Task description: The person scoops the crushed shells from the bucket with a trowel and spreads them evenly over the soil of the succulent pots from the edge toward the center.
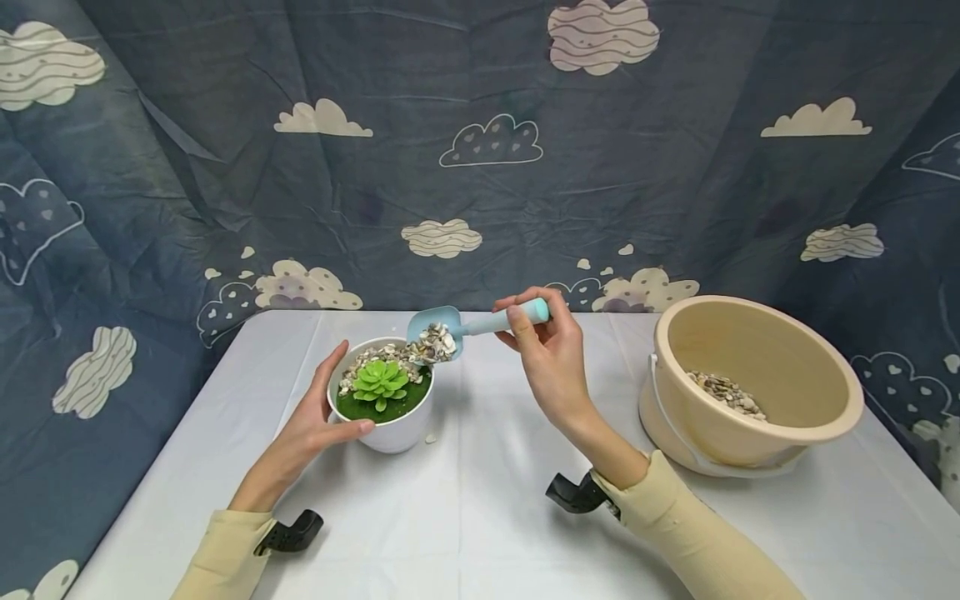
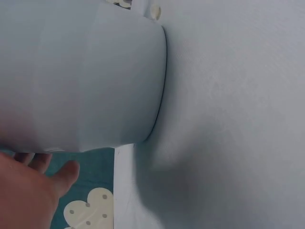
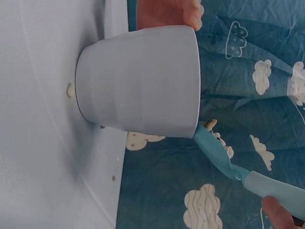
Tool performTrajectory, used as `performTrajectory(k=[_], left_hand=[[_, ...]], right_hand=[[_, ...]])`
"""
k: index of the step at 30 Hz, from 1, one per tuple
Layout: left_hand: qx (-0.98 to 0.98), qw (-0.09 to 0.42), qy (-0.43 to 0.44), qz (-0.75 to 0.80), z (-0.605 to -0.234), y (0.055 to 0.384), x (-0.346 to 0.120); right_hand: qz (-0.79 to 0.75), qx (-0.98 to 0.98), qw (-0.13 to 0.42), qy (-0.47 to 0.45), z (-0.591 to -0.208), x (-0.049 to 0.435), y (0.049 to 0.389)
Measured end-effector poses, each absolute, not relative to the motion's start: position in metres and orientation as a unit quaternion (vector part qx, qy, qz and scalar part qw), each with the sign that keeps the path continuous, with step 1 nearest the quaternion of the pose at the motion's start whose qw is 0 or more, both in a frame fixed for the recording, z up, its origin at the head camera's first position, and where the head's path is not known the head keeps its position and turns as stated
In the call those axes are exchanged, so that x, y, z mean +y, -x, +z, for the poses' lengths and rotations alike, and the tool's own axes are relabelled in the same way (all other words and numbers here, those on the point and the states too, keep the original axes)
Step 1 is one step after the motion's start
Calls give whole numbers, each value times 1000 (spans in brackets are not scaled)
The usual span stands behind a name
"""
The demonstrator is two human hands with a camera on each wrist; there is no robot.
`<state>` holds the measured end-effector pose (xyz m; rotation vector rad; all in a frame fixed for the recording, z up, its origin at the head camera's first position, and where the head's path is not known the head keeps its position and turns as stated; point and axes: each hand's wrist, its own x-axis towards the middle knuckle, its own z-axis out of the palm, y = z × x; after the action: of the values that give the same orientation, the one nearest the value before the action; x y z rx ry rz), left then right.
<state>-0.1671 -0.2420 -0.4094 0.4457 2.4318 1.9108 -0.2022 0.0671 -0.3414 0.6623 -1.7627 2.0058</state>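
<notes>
A white plant pot (image 1: 392, 435) stands on the table, holding a green succulent (image 1: 380, 384), green moss and a patch of small pebbles (image 1: 375, 358) along its back. My left hand (image 1: 311, 417) grips the pot from the left, thumb at the front rim and fingers round the far side. In my right hand (image 1: 551, 358) is the handle of a light blue toy shovel (image 1: 487, 323), pinched between thumb and fingers. Its blade, loaded with pebbles (image 1: 435, 343), tilts at the pot's back right rim. In the right wrist view the blade (image 3: 217, 151) is right at the rim.
At the right stands a beige bucket (image 1: 660, 425) with a white handle and a heap of pebbles (image 1: 727, 395) inside. One loose pebble (image 1: 431, 439) lies on the white tablecloth (image 1: 420, 533) beside the pot. A dark cloth with clouds (image 1: 480, 200) hangs behind the table.
</notes>
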Motion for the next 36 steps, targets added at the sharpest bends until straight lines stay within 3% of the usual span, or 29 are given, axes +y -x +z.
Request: performTrajectory(k=[12, 22, 36], left_hand=[[811, 1, -113, 574, -408, 166, -239], [748, 28, -161, 644, -409, 165, -243], [774, 2, -154, 615, -410, 166, -242]], right_hand=[[718, -623, 192, -244, -341, 68, 204], [704, -637, 195, -246, -337, 67, 203], [710, -633, 192, -243, -338, 67, 206]])
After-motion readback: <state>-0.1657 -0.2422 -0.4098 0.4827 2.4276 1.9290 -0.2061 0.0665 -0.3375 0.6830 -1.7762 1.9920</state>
